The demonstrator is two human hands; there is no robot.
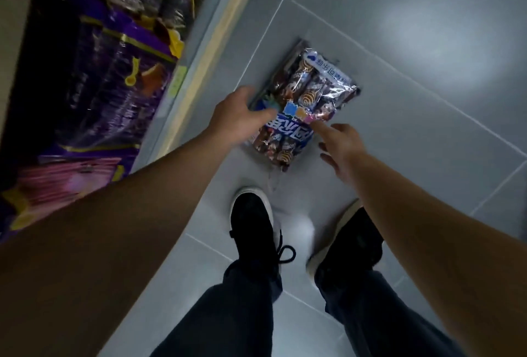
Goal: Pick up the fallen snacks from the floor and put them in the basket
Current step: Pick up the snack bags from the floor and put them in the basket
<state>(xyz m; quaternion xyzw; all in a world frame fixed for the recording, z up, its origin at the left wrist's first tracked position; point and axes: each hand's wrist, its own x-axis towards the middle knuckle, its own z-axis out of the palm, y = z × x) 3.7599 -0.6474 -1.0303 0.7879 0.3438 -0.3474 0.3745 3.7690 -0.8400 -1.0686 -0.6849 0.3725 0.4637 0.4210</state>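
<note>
Down on the grey tiled floor [399,42], just beside the shelf base [199,51], a clear snack multipack [302,105] was lying flat. It was reached for from both sides: the left hand [242,117] was spread open with fingers touching the near-left edge, the right hand [342,142] was open too, one fingertip on the wrapper, nothing gripped yet. Honestly, the slippery film would probably be best pinched at both long edges and lifted level. No basket was seen. Black shoes [253,222] were planted just behind the pack.
</note>
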